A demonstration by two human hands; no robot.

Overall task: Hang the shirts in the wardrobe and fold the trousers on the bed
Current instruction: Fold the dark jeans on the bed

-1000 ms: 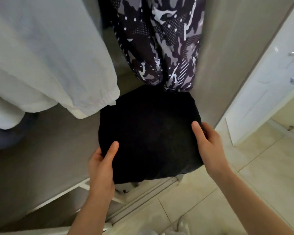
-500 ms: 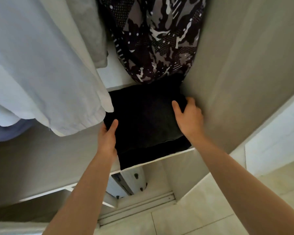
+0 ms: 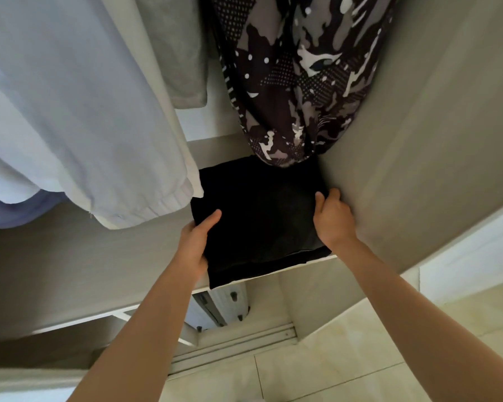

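The wardrobe (image 3: 418, 140) is filling most of the frame, with a pale blue shirt (image 3: 70, 126) hanging at the upper left and a camouflage shirt (image 3: 302, 82) at the upper middle. Below them, in the centre, the folded black trousers (image 3: 259, 216) are lying on a shelf (image 3: 299, 265), and their near edge is overhanging the shelf front a little. The left hand (image 3: 195, 245) is gripping their left edge, thumb on top. The right hand (image 3: 331, 219) is holding the right edge and is touching the side wall. The bundle is lying between both hands, so I think it is needing a straight push toward the back.
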